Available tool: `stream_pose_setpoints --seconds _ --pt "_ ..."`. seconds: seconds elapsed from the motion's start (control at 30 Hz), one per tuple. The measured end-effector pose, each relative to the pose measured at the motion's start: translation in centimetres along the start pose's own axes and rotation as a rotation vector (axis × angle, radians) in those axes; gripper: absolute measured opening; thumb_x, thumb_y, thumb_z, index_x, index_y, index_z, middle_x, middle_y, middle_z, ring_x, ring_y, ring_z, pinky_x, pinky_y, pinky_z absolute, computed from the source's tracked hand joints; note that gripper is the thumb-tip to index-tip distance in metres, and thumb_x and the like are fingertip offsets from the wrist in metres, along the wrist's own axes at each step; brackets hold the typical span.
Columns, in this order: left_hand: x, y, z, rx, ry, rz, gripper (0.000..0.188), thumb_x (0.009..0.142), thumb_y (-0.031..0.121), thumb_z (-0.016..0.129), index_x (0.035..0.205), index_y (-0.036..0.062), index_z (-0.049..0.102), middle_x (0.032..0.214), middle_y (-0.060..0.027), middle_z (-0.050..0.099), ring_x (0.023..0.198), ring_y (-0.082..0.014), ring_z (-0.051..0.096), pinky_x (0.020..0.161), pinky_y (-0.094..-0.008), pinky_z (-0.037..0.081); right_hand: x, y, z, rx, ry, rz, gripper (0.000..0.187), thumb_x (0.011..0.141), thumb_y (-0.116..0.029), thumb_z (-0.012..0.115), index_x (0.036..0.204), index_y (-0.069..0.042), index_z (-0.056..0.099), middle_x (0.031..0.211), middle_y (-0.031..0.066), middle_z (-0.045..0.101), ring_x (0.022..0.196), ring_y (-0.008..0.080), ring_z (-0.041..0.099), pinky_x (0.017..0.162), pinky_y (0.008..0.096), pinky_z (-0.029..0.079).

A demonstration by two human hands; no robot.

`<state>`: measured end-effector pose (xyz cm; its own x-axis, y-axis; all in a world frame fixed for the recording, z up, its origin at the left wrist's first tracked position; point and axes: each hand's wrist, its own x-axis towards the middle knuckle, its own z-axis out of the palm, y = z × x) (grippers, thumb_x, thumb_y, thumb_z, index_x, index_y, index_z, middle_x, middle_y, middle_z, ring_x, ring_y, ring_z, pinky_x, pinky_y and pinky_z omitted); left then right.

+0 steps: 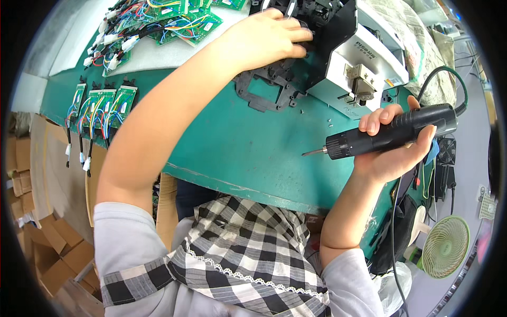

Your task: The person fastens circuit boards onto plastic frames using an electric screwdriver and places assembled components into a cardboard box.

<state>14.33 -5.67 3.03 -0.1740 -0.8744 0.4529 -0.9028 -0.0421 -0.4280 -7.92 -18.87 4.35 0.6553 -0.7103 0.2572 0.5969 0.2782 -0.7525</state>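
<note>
Head view: black electric screwdriver [393, 129] is right of centre, above the near-right part of the green bench [237, 158]. Right hand [391, 164] is wrapped round its barrel, thumb on the near side, fingertips over the far side. Bit [315, 151] points left and looks clear of the bench top.

For good control, I'd hold that barrel grip and aim the bit away from the left forearm; upright before it meets any screw head. Cord [463, 95] loops off the back end at far right; give it slack so it doesn't tug the wrist.

Left hand [269, 39] is at the far side over the black plastic parts, fingers bent and spread. Can't tell if it has hold of one. Near it lies a black plastic frame [288, 99] with a big cutout. Better to take such a part by its solid rim; the thin tabs look easy to snap.

Right of the frame: white-and-black box unit [340, 68], metal mechanism [364, 87] on its near face. Small loose screws [330, 125] lie just near of it; a dragged sleeve or part would scatter them.

Far left, wired green boards [198, 29] are heaped on white foam [153, 57]. More boards [103, 103] sit along the left edge, leads hanging over. Left elbow is close, so lift rather than sweep.
</note>
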Motion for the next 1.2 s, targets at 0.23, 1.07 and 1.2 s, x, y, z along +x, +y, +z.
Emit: stream_pose_setpoints --seconds 0.23,1.07,1.2 --pt "-0.3 -2.3 -2.0 -0.012 -0.091 0.042 0.019 0.080 0.014 0.060 0.098 0.0078 0.057 0.104 -0.0047 0.059 0.090 -0.0147 0.059 0.079 -0.0263 0.045 0.0 -0.5 -1.0 0.002 -0.008 -0.004 0.056 0.092 -0.053 0.042 0.120 -0.005 0.050 0.071 0.0112 0.049 0.051 0.0203 0.045 0.050 0.0350 0.039" --pt "-11.1 -12.7 -9.8 0.186 -0.710 -0.724 0.059 0.070 0.024 0.074 0.125 0.0097 0.056 0.128 -0.0072 0.055 0.113 -0.0285 0.053 0.094 -0.0390 0.043 2.6 -3.4 -1.2 -0.142 -0.038 -0.352 0.061 0.090 -0.057 0.043 0.119 -0.004 0.042 0.066 0.0134 0.056 0.046 0.0242 0.054 0.044 0.0378 0.047" --pt "-10.5 -10.0 -9.8 0.208 -0.047 -0.695 0.047 0.081 0.035 0.070 0.118 0.0090 0.060 0.106 -0.0068 0.065 0.100 -0.0245 0.061 0.090 -0.0348 0.045 5.2 -4.0 0.1 -0.413 0.040 -0.620 0.072 0.087 -0.061 0.046 0.116 0.004 0.038 0.059 0.0143 0.056 0.042 0.0237 0.055 0.043 0.0335 0.049"
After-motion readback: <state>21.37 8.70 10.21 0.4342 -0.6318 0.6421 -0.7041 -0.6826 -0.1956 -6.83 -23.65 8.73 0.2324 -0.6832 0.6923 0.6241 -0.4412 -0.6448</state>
